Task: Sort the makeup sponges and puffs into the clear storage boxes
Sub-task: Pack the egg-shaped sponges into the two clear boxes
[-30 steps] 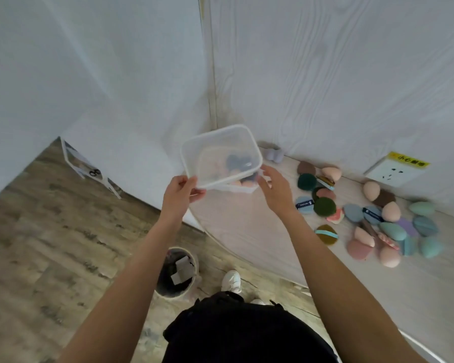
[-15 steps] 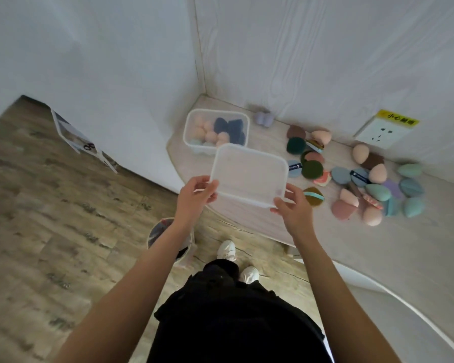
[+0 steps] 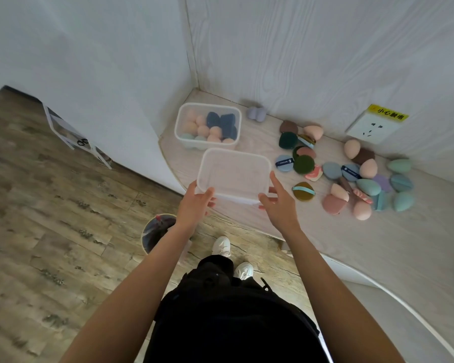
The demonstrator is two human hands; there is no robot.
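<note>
An empty clear box [image 3: 233,174] is at the table's front edge, and both hands hold it. My left hand [image 3: 197,203] grips its near left corner, thumb on the rim. At the near right corner, my right hand [image 3: 278,203] holds the box with the index finger stretched along its side. Whether the box rests on the table I cannot tell. A second clear box [image 3: 207,125] stands in the back corner with peach, dark blue and mint sponges inside. Loose sponges and puffs [image 3: 351,169] of several colours lie scattered to the right.
The pale curved table [image 3: 378,244] meets white walls at the back and left. A wall socket [image 3: 372,127] sits behind the pile, and a lilac sponge [image 3: 257,112] lies by the back wall. On the wooden floor below stand a bin [image 3: 155,231] and a white rack [image 3: 74,134].
The empty box has come away from above the filled box and moved down and toward me to the table's front edge. Both hands stayed on it.
</note>
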